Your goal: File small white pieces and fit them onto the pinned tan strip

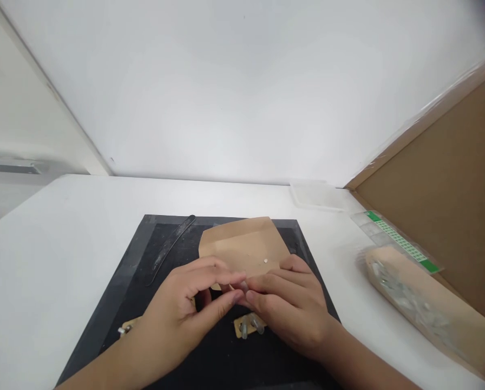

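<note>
My left hand (202,300) and my right hand (289,303) meet at the fingertips above a black mat (210,357). Both pinch a small, pale translucent piece (240,285) between thumb and fingers; most of it is hidden. Behind the hands lies a sheet of brown paper (242,238) with a tiny white bit (266,261) on it. Just below the fingertips is a small tan block (238,327) carrying clear peg-like pieces (244,327). Another tan block (128,326) shows partly from under my left forearm.
A black curved nail file (171,246) lies on the mat's left. To the right, a brown paper holder (461,325) contains many clear pieces, beside a clear case with a green label strip (402,244). A clear tray (318,196) and cardboard panel (441,179) stand behind.
</note>
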### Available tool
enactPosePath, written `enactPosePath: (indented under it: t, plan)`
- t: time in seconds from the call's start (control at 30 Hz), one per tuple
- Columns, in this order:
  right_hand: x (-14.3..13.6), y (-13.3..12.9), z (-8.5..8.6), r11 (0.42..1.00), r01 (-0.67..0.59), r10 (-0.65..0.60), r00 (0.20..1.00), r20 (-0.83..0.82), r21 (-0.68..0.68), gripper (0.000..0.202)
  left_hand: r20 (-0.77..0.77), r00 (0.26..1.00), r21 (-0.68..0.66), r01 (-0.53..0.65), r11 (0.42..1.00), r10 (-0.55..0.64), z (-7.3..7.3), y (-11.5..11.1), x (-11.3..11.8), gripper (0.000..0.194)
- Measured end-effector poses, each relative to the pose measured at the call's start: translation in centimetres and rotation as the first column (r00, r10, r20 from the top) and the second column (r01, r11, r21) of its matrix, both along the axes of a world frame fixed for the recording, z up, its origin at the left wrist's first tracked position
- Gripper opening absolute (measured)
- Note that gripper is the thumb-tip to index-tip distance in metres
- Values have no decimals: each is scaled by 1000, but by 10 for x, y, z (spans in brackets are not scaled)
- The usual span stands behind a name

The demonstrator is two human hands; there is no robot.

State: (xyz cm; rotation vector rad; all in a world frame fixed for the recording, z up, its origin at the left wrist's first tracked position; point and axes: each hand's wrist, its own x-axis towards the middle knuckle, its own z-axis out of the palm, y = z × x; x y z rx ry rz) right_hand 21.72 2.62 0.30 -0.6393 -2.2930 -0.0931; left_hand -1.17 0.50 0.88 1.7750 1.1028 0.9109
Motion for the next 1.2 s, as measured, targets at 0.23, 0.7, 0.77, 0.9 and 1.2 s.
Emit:
enactPosePath:
  t: [0.23,0.7,0.77,0.9,1.2]
  plan:
    - [0,0,11,999,-26,22,995,101,40,24,152,971,-317,-127,940,183,-9,-2,9,23]
    - [5,8,-1,969,-107,97,994,-57,-223,23,270,953,-372,-31,928,140,2,-3,11,16]
    - [6,9,0,963,-92,73,994,-85,-253,22,275,953,-381,-16,924,130,2,-3,12,16]
    - [6,9,1,943,-68,31,992,-119,-326,33,256,956,-371,-42,928,146,0,-5,14,18]
    - [8,9,-3,908,-109,64,990,-123,-404,39,246,957,-441,-30,897,153,-6,-6,10,24]
